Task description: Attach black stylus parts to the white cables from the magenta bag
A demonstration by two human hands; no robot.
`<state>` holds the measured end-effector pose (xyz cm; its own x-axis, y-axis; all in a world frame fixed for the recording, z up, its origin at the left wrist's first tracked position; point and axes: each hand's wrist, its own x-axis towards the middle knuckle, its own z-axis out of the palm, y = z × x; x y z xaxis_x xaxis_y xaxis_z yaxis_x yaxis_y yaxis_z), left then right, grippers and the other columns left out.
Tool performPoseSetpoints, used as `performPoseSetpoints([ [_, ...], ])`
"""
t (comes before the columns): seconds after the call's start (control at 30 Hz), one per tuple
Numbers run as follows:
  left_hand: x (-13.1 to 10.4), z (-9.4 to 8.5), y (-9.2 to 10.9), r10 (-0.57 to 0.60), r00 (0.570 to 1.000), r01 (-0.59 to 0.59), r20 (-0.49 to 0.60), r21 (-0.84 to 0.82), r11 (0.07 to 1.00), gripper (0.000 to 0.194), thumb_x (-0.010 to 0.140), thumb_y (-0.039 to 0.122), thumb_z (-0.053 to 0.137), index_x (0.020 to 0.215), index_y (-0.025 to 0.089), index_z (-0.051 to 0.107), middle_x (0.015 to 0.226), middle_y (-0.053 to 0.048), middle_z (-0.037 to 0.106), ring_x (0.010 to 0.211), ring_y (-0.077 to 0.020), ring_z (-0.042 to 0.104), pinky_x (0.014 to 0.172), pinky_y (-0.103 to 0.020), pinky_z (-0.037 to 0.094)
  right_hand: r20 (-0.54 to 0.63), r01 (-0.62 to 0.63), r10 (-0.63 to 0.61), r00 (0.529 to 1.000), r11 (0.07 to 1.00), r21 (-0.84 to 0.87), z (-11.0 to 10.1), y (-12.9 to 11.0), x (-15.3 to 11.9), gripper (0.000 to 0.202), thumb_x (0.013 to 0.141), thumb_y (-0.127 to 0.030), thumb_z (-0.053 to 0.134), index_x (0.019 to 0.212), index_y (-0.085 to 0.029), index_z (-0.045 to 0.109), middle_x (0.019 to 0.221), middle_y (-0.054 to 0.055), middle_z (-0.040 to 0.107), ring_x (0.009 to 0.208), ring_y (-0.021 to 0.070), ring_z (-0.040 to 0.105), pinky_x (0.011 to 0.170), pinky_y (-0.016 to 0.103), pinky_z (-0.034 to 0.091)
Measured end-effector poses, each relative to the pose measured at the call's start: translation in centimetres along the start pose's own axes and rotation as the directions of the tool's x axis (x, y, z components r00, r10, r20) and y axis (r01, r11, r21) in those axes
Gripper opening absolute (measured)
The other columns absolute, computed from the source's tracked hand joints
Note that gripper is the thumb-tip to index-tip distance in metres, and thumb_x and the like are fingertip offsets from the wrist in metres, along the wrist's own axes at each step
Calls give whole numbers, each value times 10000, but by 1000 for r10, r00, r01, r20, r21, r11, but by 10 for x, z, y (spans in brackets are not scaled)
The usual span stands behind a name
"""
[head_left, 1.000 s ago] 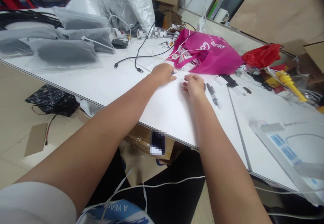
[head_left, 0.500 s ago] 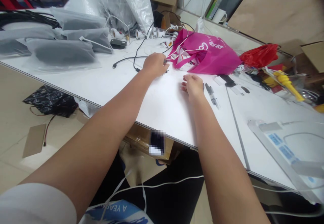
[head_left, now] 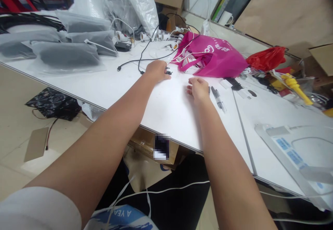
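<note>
My left hand (head_left: 156, 71) is over the white table, its thumb and fingers closed around small dark pieces (head_left: 168, 71) that are too small to name. Just left of it lies a black cable (head_left: 130, 62) with a plug at its end. My right hand (head_left: 198, 88) rests on the tabletop with loosely curled, parted fingers and nothing visible in them. Pens (head_left: 218, 99) lie right beside this hand. Beyond both hands a pink bag (head_left: 223, 58) lies on its side, its mouth toward me, showing white boxes and white cables.
Grey packed pouches (head_left: 65, 54) cover the table's left part. White lamp sockets (head_left: 143, 35) and a black box (head_left: 123, 46) stand behind the cable. To the right are a red plastic bag (head_left: 267, 58), a yellow tool-like object (head_left: 296, 87) and a clear plastic package (head_left: 296, 157).
My left hand has drawn back slightly toward me and left, and the dark pieces at its fingertips show more. My right hand stays in place.
</note>
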<state>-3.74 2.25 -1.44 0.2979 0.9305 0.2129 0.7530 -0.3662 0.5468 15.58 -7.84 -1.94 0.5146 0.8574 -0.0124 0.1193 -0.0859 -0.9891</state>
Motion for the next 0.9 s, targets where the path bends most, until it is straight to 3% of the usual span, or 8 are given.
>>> performPoseSetpoints([
  [0.2,-8,-1,16,-33,998,32,-58,-20,999,386,837,451,884,1116,213,762,1144,-162,759,1241,-390,674,1056,-475,507,0,13,-13,1000,1000,7,1,0,0,60,916,-175,596,891,-192,649,885,-6,659,659,88,622,534,203,489],
  [0.27,-9,-1,24,-19,996,12,-93,-76,997,338,953,495,762,1148,219,757,1149,-162,770,1259,-374,671,1050,-452,511,3,13,-13,1000,1000,5,1,0,0,56,909,-173,597,892,-195,645,891,-7,660,660,88,623,536,204,489],
  [0.37,-6,-1,35,-15,993,-7,-117,-187,982,290,1076,362,517,1077,206,761,1136,-151,784,1203,-329,693,1023,-440,526,6,12,-12,1000,1000,-2,1,1,1,53,907,-177,596,901,-200,643,904,-9,664,667,87,626,534,203,486],
  [0.43,-2,-2,40,-67,996,46,-53,-338,940,303,1059,272,466,1017,202,758,1106,-141,784,1090,-300,719,950,-452,554,5,14,-14,1000,1000,-4,0,1,2,59,915,-178,587,906,-200,641,900,-10,663,670,88,627,530,202,481],
  [0.57,2,-2,43,-113,989,147,95,-544,826,186,993,308,605,996,220,769,992,-136,771,914,-273,707,799,-481,559,8,20,-20,1000,1000,3,1,2,2,64,925,-181,579,907,-202,637,882,-8,659,671,95,624,523,208,470],
  [0.67,-2,2,41,-36,999,49,36,-439,897,196,986,322,639,1043,229,802,920,-124,752,974,-298,714,849,-491,563,1,21,-21,1000,1000,6,2,2,2,58,915,-183,587,895,-204,636,885,-1,658,672,103,625,526,219,470],
  [0.77,-7,11,36,87,996,-90,-20,-221,971,245,907,286,720,1126,244,823,1029,-109,780,1103,-311,713,974,-454,561,-19,35,-35,999,999,-30,1,1,3,77,928,-208,574,896,-209,644,883,0,661,696,120,636,554,236,485],
  [0.9,-8,20,28,131,991,-131,-1,-11,991,398,850,245,761,1244,243,816,1164,-118,797,1215,-328,690,1080,-426,529,-97,157,-194,976,942,-297,-11,-4,6,142,962,-219,540,914,-211,673,918,9,691,861,155,675,844,303,578],
])
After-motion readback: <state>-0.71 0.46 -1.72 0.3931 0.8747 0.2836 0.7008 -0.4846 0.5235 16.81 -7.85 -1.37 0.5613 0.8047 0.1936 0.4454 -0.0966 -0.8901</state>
